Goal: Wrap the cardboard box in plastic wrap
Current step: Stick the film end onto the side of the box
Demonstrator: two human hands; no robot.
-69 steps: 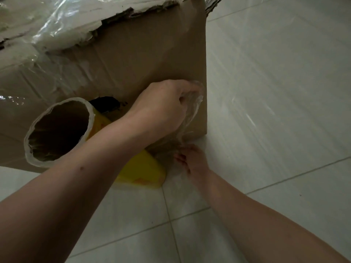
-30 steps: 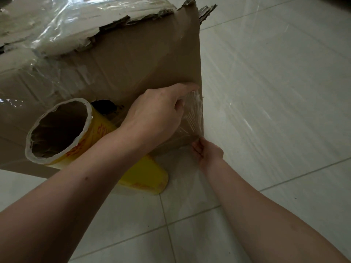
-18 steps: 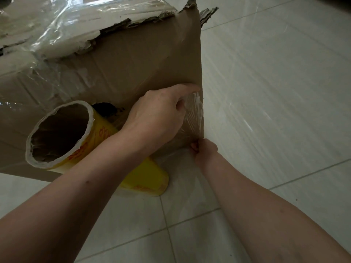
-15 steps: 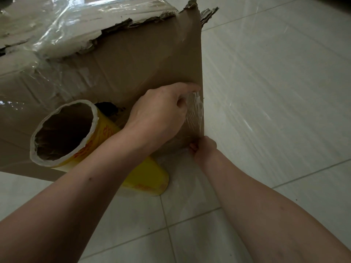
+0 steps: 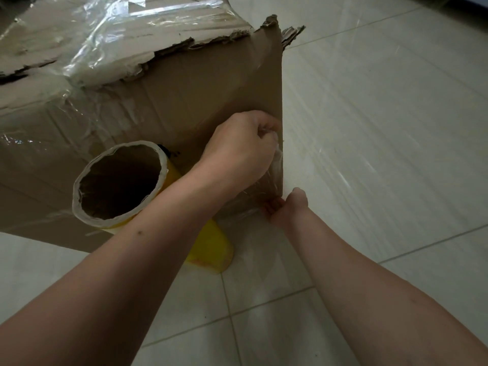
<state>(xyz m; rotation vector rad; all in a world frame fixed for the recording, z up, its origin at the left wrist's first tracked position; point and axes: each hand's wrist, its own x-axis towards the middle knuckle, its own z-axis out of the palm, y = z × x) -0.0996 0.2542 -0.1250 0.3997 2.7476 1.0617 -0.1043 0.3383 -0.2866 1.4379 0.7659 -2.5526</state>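
A large brown cardboard box (image 5: 169, 101) with torn top edges stands on the floor, its top and left side covered in shiny plastic wrap. My left hand (image 5: 237, 149) is closed on the loose end of the clear plastic wrap (image 5: 274, 170), held against the box's right vertical edge. My right hand (image 5: 285, 207) pinches the same film at the box's bottom corner. A yellow roll of plastic wrap (image 5: 211, 244) with a wide cardboard core leans against the box under my left forearm.
Pale tiled floor (image 5: 383, 128) stretches to the right of the box and toward me, with grout lines crossing it.
My left hand's fingers have curled from a flat press into a fist on the film at the box edge. My right hand stays at the bottom corner. The view has shifted slightly.
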